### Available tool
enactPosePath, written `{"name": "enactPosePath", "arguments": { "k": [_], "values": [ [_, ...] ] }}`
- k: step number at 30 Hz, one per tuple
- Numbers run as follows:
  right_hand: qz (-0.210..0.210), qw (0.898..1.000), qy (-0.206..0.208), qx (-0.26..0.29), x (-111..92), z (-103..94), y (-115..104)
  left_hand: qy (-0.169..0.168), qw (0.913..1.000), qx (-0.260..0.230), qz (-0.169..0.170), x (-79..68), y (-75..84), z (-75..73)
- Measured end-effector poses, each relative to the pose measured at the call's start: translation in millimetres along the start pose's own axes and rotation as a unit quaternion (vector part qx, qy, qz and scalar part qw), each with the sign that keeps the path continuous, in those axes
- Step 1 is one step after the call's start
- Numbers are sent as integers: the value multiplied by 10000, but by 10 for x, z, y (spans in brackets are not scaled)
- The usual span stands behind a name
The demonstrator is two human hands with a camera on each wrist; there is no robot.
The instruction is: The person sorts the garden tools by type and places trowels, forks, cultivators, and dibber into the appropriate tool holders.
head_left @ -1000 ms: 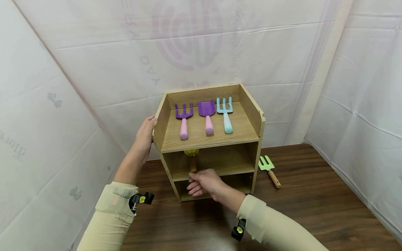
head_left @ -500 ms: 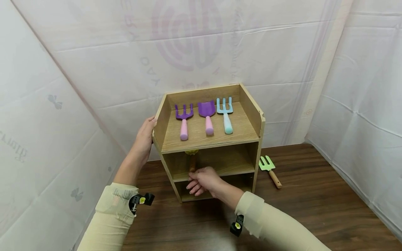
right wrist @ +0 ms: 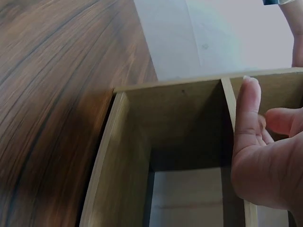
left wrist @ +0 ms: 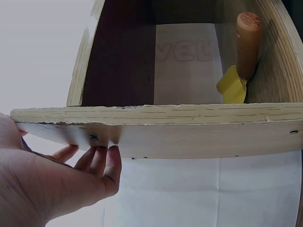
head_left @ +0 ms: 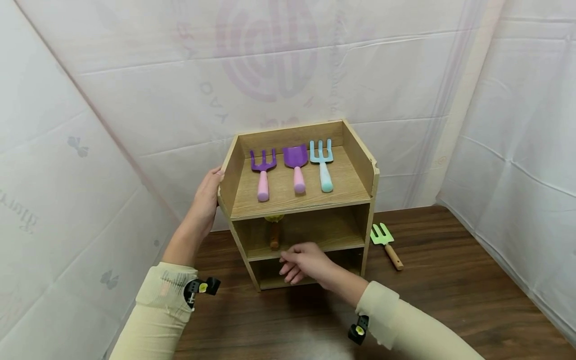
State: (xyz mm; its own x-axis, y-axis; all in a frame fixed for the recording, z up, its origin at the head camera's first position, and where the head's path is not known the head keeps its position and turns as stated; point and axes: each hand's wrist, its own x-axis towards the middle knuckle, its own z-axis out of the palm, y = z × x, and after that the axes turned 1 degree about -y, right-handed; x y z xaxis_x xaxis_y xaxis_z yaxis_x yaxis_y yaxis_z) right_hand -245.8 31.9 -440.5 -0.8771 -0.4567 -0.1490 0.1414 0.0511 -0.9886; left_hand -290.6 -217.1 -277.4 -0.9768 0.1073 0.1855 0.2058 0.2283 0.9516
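My left hand (head_left: 208, 197) grips the upper left side of the small wooden shelf unit (head_left: 301, 206); in the left wrist view its bent fingers (left wrist: 97, 163) press the outer face of the side panel. A yellow trowel (left wrist: 248, 45) with a wooden handle lies in the middle compartment, at the left, its handle toward the front. Just right of and below that handle is my right hand (head_left: 308, 262), its fingers loosely bent and holding nothing. On the top board lie a purple fork (head_left: 263, 175), a purple scoop (head_left: 297, 167) and a light blue fork (head_left: 322, 165).
A green fork (head_left: 387, 246) with a wooden handle lies on the dark wooden table (head_left: 441, 280), right of the shelf unit. White sheeting (head_left: 405, 90) hangs behind and on both sides. The lowest compartment (right wrist: 180, 118) lies beneath my right hand.
My right hand has let go of the trowel's handle and moved a little to the right. The trowel stays in the middle compartment. My left hand has not moved.
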Motion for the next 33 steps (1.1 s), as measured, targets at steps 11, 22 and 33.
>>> {"name": "enactPosePath", "arguments": {
  "k": [11, 22, 33],
  "values": [
    [-152, 9925, 127, -1209, -409, -657, 247, -50, 10000, 40, 3, -1, 15, -7],
    [-235, 9528, 510, -2983, -627, -1311, 559, -49, 10000, 54, 36, -12, 3, -21],
    [-143, 9225, 1213, -3661, -828, -1960, 696, -36, 10000, -54, 52, -8, 4, -1]
  ]
}}
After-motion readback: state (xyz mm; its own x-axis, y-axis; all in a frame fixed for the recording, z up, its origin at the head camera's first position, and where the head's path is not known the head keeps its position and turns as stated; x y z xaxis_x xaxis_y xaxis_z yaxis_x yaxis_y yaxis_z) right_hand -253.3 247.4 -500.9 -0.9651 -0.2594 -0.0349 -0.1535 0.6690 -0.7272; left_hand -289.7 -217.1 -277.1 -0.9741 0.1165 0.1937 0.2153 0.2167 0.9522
